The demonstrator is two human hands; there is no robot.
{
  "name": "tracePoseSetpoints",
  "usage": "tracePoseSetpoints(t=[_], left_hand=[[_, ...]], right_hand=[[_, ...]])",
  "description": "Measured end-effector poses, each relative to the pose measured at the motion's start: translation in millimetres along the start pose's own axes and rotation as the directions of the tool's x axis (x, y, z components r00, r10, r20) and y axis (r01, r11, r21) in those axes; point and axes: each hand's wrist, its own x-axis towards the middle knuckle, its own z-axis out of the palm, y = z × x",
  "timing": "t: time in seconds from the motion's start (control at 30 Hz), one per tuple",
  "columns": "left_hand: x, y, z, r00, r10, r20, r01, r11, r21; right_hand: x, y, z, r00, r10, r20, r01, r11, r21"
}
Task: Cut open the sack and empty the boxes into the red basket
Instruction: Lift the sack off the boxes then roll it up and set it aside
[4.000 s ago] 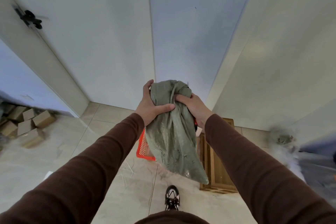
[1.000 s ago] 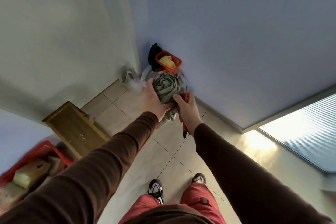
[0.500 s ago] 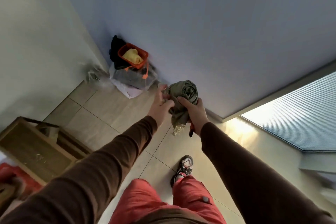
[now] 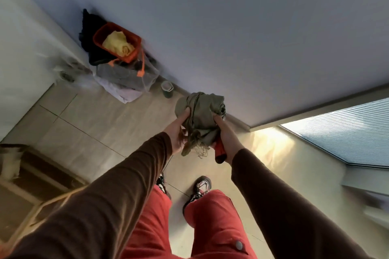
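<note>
The pale wall (image 4: 252,27) fills the upper part of the head view and meets the beige tiled floor (image 4: 94,128) along a slanted baseboard line. A bright window with horizontal blinds (image 4: 347,132) occupies the right edge. A wooden crate (image 4: 31,185), blurred, sits at the lower left on the floor.

The person stands on the tiles in red trousers (image 4: 210,227) and patterned shoes (image 4: 202,185), with both arms in brown sleeves (image 4: 117,195) extended forward.

Against the wall at upper left lies a pile: a mesh bag with orange trim (image 4: 126,75) over white fabric, a dark garment behind it, and on top an orange tub (image 4: 99,38) holding a yellow cloth (image 4: 117,44). A small dark cup (image 4: 167,88) stands on the floor just beside the pile, near the baseboard.

The sack (image 4: 200,113), grey-green and crumpled into a compact bundle, is held in the air in front of the person, between both hands. Its frayed edge hangs below the bundle.

The left hand (image 4: 179,132) grips the left side of the sack, thumb pressed into the fabric. The right hand (image 4: 225,134) grips the right side of the sack and also holds a red-handled tool (image 4: 220,152), its handle projecting below the palm. The tool's working end is hidden. The hands are close together, separated only by the bundle.
</note>
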Motion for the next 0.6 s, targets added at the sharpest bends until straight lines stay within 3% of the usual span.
tracePoseSetpoints(t=[0.07,0.23,0.4,0.5,0.6], left_hand=[[29,-3,-7,0.999,-0.008,0.034,0.010,0.997,-0.072],[123,-9,-35,0.999,0.029,-0.029,-0.028,0.999,0.022],[223,-20,-62,0.996,0.056,-0.074,-0.047,0.993,0.108],[280,-33,-74,0.994,0.071,-0.083,-0.059,0.989,0.135],[334,-48,-82,0.992,0.078,-0.100,-0.060,0.983,0.172]], right_hand=[[34,13,-6,0.999,0.035,-0.013,-0.035,0.999,-0.027],[128,47,-29,0.991,0.104,-0.081,-0.109,0.992,-0.061],[223,82,-59,0.972,0.077,-0.221,-0.088,0.995,-0.038],[270,103,-73,0.974,0.053,-0.222,-0.055,0.998,-0.001],[312,121,-88,0.974,0.003,-0.226,-0.031,0.992,-0.122]])
